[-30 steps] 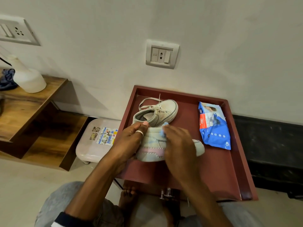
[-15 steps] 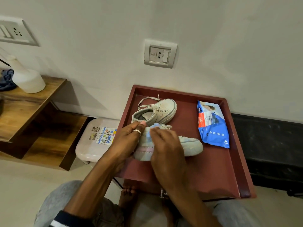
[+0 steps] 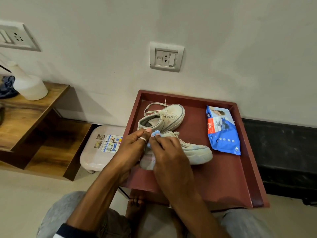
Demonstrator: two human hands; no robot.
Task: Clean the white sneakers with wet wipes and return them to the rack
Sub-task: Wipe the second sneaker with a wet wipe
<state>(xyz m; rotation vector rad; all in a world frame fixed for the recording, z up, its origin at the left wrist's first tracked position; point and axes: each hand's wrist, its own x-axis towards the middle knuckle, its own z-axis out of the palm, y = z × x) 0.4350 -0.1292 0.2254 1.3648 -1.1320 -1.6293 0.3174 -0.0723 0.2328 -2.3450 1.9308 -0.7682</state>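
Hands close together on near sneaker, centre frame

Both hands meet at the heel end of the near sneaker (image 3: 197, 152). Left hand (image 3: 132, 148), ring on one finger, is curled round the heel and steadies it. Right hand (image 3: 171, 160) pinches a small blue wipe (image 3: 155, 133) in its fingertips and presses it on the shoe's collar, just beside the left thumb.

Near sneaker lies on the maroon desk (image 3: 223, 177), which has a raised rim. Toe points to the right of the frame; bluish tint on the toe and sole edge.

Far sneaker (image 3: 164, 117) sits just behind it, nearer the wall, upright, laces loose and trailing left.

Pack of wipes (image 3: 222, 130), blue, lies flat at the right side of the desk, apart from both shoes.

Left of frame: pale plastic stool (image 3: 97, 148) beside the desk; wooden shelf (image 3: 25, 114) with a white spray bottle (image 3: 29, 86) on it.
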